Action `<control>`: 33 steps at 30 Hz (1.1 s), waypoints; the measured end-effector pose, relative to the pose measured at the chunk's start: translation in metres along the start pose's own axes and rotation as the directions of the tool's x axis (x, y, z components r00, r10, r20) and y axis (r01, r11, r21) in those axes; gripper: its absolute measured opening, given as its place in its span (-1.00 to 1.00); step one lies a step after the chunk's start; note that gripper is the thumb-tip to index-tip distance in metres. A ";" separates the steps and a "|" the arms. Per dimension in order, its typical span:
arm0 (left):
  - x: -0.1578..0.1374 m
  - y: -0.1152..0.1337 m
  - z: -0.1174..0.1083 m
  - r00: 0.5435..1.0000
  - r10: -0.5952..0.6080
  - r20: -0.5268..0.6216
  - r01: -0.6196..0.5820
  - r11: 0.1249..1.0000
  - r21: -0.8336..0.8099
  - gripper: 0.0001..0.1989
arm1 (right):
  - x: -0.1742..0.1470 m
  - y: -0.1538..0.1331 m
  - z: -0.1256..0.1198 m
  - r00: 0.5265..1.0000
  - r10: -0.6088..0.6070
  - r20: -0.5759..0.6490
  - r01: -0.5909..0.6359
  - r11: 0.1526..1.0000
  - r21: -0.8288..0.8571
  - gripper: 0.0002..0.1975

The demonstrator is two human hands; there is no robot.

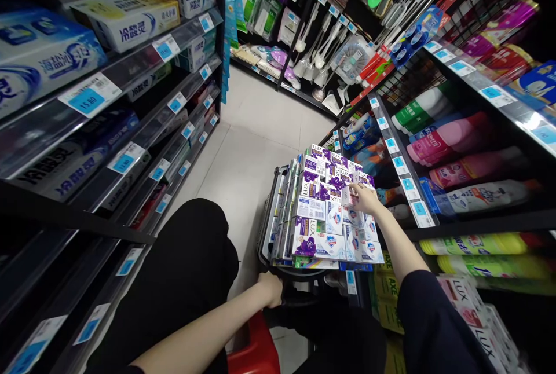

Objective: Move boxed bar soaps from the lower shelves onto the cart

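Observation:
Boxed bar soaps, purple-and-white LUX boxes [306, 235] and white-and-blue boxes [332, 244], lie in rows on top of a tall pile in a dark shopping basket [263, 246]. My right hand [364, 197] reaches over the pile from the right. Its thumb and fingers are closed on a small pale pink-and-white soap box [348, 196] at the top of the pile. Near the basket's front edge, my left hand [270, 290] is curled around the basket's black handle [299, 297]; its fingertips are hidden.
Toothpaste boxes [125, 18] fill the left shelf. Bottles [452, 136] line the right shelf, with LUX soap packs [469, 304] lower down. Brushes [319, 52] hang at the aisle's end. Between my knees is a red stool [256, 351]; the tiled floor [243, 131] runs ahead.

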State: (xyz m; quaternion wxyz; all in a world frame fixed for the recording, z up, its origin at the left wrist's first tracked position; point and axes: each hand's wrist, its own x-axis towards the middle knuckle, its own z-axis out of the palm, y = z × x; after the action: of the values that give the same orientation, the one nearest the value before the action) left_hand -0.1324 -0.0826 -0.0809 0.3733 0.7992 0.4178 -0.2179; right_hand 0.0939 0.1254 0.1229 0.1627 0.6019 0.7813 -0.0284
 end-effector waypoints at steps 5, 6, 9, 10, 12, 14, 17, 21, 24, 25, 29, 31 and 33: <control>-0.003 0.001 -0.002 1.000 0.006 -0.004 -0.006 1.000 0.006 -0.51 | 0.001 -0.001 -0.001 1.000 -0.006 -0.003 0.006 1.000 0.018 -0.28; -0.003 0.002 -0.002 1.000 0.008 -0.004 -0.008 1.000 0.005 -0.52 | 0.001 -0.001 -0.001 1.000 -0.006 -0.004 0.006 1.000 0.022 -0.28; -0.003 0.002 -0.002 1.000 0.008 -0.003 -0.008 1.000 0.003 -0.52 | 0.001 0.000 0.000 1.000 -0.004 -0.004 0.005 0.999 0.033 -0.26; -0.003 0.002 -0.001 1.000 0.005 -0.004 -0.005 1.000 0.000 -0.52 | 0.000 0.000 0.000 1.000 -0.005 -0.003 0.005 0.999 0.037 -0.25; -0.002 0.002 0.000 1.000 0.003 -0.007 -0.003 1.000 -0.005 -0.51 | 0.000 0.000 0.001 1.000 -0.007 -0.003 0.007 0.999 0.047 -0.24; -0.002 0.002 0.000 1.000 0.000 -0.007 0.000 1.000 -0.012 -0.51 | 0.000 -0.001 0.001 1.000 -0.010 -0.005 0.011 0.998 0.060 -0.25; -0.002 0.001 -0.001 1.000 -0.004 -0.005 0.004 1.000 -0.020 -0.52 | 0.000 -0.004 -0.002 1.000 0.013 -0.012 -0.012 0.997 0.075 -0.18; -0.005 -0.001 -0.006 1.000 0.002 0.009 -0.002 1.000 -0.008 -0.53 | -0.031 -0.020 -0.017 0.984 0.084 -0.155 -0.059 0.985 0.161 -0.16; -0.007 -0.003 -0.011 1.000 0.013 0.007 -0.013 1.000 0.018 -0.52 | -0.096 -0.047 -0.027 0.952 0.035 -0.305 0.039 0.972 0.231 -0.48; -0.007 -0.004 -0.012 1.000 0.019 0.009 -0.019 0.999 0.028 -0.52 | -0.125 -0.056 -0.028 0.943 0.022 -0.333 0.056 0.973 0.223 -0.58; -0.004 -0.005 -0.013 0.998 0.051 0.033 -0.053 0.996 0.066 -0.52 | -0.251 -0.063 -0.009 0.872 0.295 -0.391 -0.203 0.944 0.260 -0.72; -0.003 -0.005 -0.012 0.997 0.060 0.044 -0.063 0.995 0.077 -0.51 | -0.311 -0.039 0.011 0.723 0.572 -0.388 -0.483 0.820 0.307 -0.67; -0.003 -0.004 -0.011 0.997 0.057 0.050 -0.061 0.994 0.086 -0.49 | -0.365 -0.004 0.035 0.548 0.760 -0.349 -0.743 0.634 0.214 -0.61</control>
State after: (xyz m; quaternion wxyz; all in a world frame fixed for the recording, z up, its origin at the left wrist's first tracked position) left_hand -0.1370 -0.0744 -0.0740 0.3541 0.8213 0.3750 -0.2439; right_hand 0.1790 -0.2236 0.1943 -0.0196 0.8725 0.4634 0.1538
